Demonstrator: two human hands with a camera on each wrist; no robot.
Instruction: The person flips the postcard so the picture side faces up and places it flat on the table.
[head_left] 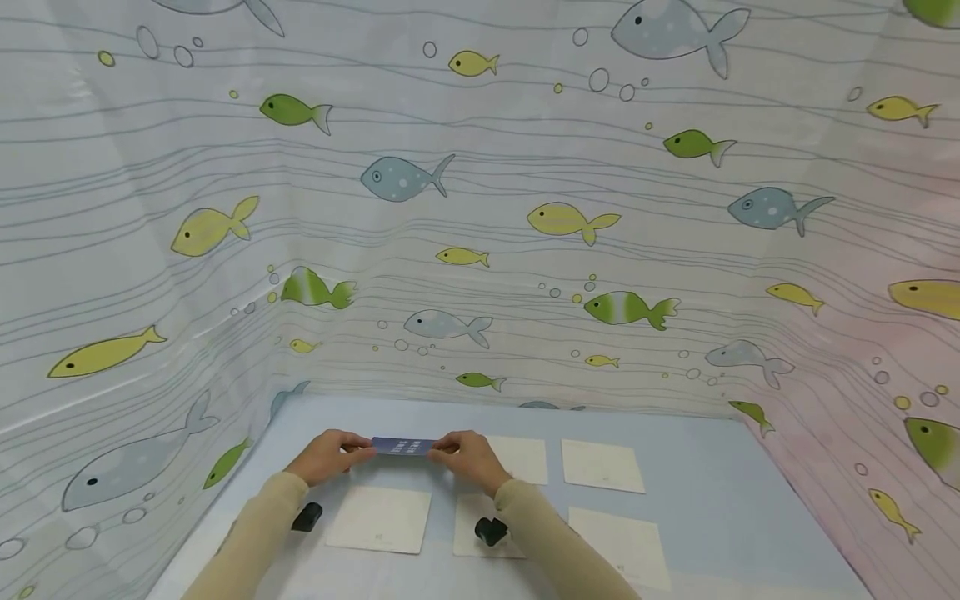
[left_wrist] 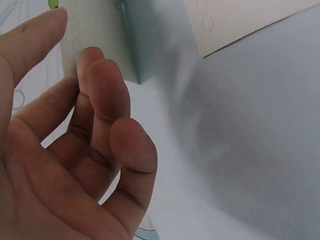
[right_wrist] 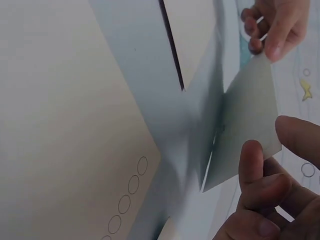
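A thin card [head_left: 403,447], blue with white print on the side facing the head camera, is held up at the far part of the table. The left hand [head_left: 333,457] pinches its left end and the right hand [head_left: 471,458] its right end. In the right wrist view the card's pale side [right_wrist: 250,110] shows, with the right thumb [right_wrist: 300,137] and fingers at its near edge and the left hand [right_wrist: 282,25] at the far end. The left wrist view has the left hand [left_wrist: 75,150] beside the pale card [left_wrist: 97,30], whose edge bears a row of printed ovals.
Several pale cards lie in rows on the light blue table [head_left: 720,500], among them a front left card [head_left: 378,518], a back right card [head_left: 602,465] and a front right card [head_left: 618,546]. A fish-patterned curtain [head_left: 510,333] surrounds the table at the back and sides.
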